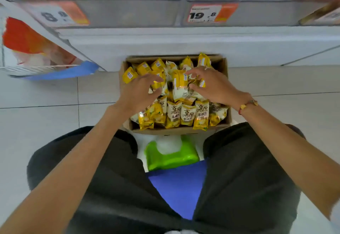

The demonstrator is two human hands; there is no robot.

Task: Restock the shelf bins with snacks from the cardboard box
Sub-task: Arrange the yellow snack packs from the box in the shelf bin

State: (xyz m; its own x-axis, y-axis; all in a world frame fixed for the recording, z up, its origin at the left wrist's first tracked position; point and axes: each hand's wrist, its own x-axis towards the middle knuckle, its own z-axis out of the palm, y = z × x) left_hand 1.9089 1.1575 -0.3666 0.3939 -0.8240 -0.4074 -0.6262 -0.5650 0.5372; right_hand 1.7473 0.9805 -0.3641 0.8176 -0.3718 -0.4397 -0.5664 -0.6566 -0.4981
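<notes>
An open cardboard box (pixel 226 93) sits on the floor between my knees, filled with several yellow and white snack packets (pixel 185 115). Both hands are inside it. My left hand (pixel 139 92) reaches over the left half, fingers curled down onto the packets. My right hand (pixel 215 84) reaches over the right half, fingers spread and bent around an upright packet (pixel 180 86) that stands between the two hands. Clear shelf bins (pixel 127 12) run along the top, with price tags 8 (pixel 55 15) and 19.8 (pixel 211 13).
A white shelf base (pixel 184 47) stands right behind the box. A red and white bag (pixel 27 44) sits in a rack at the left. A green and blue stool (pixel 173 158) lies under me. Pale floor tiles lie left and right.
</notes>
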